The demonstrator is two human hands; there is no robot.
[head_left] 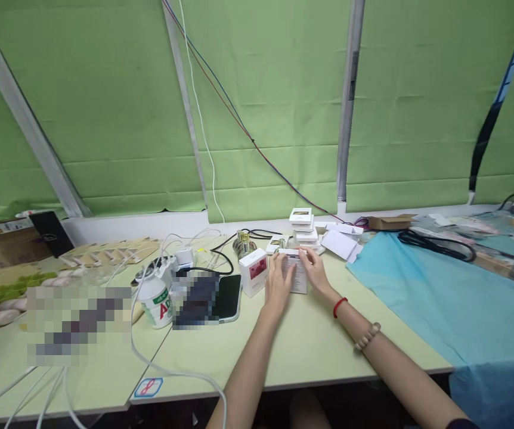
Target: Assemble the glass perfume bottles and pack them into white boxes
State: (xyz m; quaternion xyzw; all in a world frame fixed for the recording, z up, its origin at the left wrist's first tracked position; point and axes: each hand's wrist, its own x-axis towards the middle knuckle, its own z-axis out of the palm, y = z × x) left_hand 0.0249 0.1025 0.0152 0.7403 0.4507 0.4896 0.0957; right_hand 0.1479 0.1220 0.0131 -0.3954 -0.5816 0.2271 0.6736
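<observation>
Left hand (278, 281): fingers curled against the left side of the small white box (298, 275), pinching it.
Right hand (316, 269): fingers closed on the box's right and upper edge; a red band and a bead bracelet sit on the wrist and forearm behind it.
Small white box: held between both hands, its base apparently resting on the pale green bench (302, 339); printed text on its face is too small to read.
Red-labelled box (254, 271): upright on the bench just left of the held box, apart from the left hand.
Stack of white boxes (303, 227): behind the held box, toward the green wall.
Glass bottle (243, 243): behind and left of the held box.
Phone (229, 297): flat on the bench, left of the held box.
Blue cloth (422, 298): covers the bench right of the held box.
</observation>
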